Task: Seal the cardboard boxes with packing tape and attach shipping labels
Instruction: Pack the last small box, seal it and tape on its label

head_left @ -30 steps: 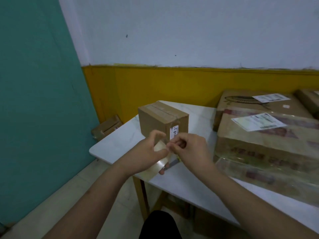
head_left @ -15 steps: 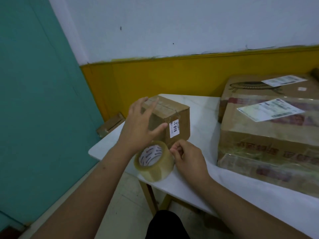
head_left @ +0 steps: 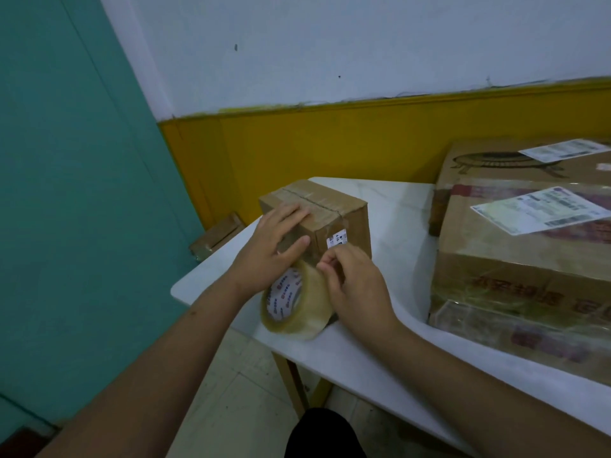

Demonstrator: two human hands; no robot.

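The left hand (head_left: 276, 246) lay flat, fingers straight, on the small brown cardboard box (head_left: 334, 209); the right hand (head_left: 355, 285) pinched tape at the clear packing-tape roll (head_left: 296, 300) on the white table (head_left: 396, 375).

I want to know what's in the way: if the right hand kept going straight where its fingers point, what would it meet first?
Probably the small cardboard box: the right hand points at its near face, just below the white sticker. It may already touch; depth is unclear.

— What can't you make out around the small box (head_left: 330, 213)?
— Its white sticker (head_left: 336, 238) print is too small to read, and the right hand (head_left: 357, 285) covers its lower part.
— And right of the small box?
— The large boxes (head_left: 529, 259) run off the frame edge
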